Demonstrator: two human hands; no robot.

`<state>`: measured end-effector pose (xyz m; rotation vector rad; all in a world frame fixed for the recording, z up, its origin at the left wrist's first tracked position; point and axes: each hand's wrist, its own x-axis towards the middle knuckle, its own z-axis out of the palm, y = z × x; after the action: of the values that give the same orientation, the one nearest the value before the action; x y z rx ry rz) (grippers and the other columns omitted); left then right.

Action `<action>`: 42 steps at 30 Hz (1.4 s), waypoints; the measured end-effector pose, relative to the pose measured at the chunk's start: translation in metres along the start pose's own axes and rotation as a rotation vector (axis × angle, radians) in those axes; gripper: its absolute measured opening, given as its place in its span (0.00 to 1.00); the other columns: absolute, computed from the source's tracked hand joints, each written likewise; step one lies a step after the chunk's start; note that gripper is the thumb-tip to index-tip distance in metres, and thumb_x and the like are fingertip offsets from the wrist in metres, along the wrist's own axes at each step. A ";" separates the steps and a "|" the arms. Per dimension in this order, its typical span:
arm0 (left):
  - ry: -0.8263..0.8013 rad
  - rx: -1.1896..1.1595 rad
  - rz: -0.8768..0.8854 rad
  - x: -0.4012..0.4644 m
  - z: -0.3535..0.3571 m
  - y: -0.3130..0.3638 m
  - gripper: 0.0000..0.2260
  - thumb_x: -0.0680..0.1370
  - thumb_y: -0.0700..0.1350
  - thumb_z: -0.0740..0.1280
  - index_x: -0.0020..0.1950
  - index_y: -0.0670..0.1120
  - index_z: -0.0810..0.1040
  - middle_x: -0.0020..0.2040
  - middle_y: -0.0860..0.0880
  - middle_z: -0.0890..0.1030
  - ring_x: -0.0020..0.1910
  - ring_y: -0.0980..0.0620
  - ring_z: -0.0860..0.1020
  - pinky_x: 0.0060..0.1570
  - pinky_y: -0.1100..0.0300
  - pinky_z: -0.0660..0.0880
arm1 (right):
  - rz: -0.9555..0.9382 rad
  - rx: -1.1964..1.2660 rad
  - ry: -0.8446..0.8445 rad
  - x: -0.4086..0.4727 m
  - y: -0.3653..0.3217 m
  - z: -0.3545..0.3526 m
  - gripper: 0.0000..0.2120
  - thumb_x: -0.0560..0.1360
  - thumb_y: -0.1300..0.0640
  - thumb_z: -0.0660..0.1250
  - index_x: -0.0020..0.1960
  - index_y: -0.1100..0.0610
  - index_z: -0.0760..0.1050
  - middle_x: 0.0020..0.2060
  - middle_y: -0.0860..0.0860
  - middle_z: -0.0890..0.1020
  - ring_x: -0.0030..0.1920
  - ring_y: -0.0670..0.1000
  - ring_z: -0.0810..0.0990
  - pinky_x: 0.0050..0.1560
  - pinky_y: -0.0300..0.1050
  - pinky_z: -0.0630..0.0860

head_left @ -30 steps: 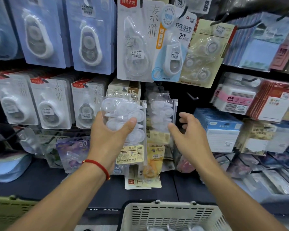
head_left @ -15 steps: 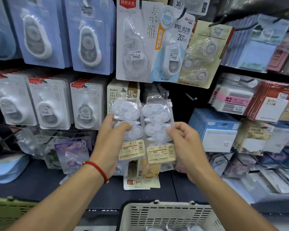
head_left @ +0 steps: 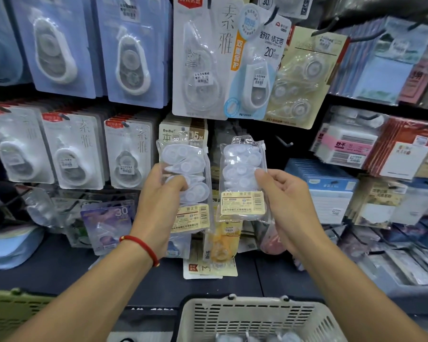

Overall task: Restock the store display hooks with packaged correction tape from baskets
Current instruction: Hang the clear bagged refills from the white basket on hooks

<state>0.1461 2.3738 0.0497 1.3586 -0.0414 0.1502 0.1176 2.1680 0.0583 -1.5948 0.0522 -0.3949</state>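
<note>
Before the hooks, left hand [head_left: 158, 206] and right hand [head_left: 286, 206] raised (each grip clamped on a tape pack [head_left: 185, 183]).

Left pack [head_left: 187, 183] in left hand [head_left: 158, 208], right pack [head_left: 242, 178] in right hand [head_left: 289, 206], side by side before hanging display packs [head_left: 131, 154]; basket [head_left: 255, 319] below, nearest.

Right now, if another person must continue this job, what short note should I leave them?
Left hand grips one clear correction tape pack. Right hand pinches a second pack. Both packs are held up in front of the display, apart from each other; I cannot tell if either is on a hook. The white basket below holds more packs. Left to do: hang both packs, then continue from the basket.
</note>
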 end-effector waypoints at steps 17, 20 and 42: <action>-0.340 0.202 0.096 -0.010 0.010 -0.017 0.26 0.80 0.40 0.73 0.61 0.74 0.76 0.55 0.51 0.83 0.52 0.50 0.85 0.49 0.58 0.84 | -0.081 -0.190 -0.161 -0.016 0.020 0.000 0.07 0.83 0.54 0.69 0.52 0.57 0.82 0.41 0.51 0.89 0.39 0.46 0.87 0.36 0.37 0.79; -0.378 0.259 0.042 -0.012 0.011 -0.020 0.28 0.80 0.37 0.72 0.76 0.58 0.71 0.56 0.46 0.81 0.50 0.46 0.85 0.49 0.50 0.85 | -0.032 -0.157 -0.077 -0.013 0.015 -0.004 0.10 0.84 0.52 0.67 0.53 0.59 0.81 0.42 0.55 0.89 0.44 0.56 0.89 0.41 0.51 0.84; -0.109 0.869 0.539 0.005 -0.006 -0.020 0.23 0.76 0.43 0.73 0.71 0.50 0.78 0.64 0.51 0.77 0.65 0.49 0.74 0.67 0.55 0.71 | -0.445 -1.114 0.085 0.010 0.033 -0.005 0.25 0.85 0.48 0.63 0.78 0.55 0.68 0.68 0.52 0.77 0.66 0.55 0.76 0.61 0.53 0.77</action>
<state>0.1532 2.3765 0.0293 2.1985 -0.4818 0.5977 0.1323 2.1584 0.0286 -2.7004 -0.0291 -0.8715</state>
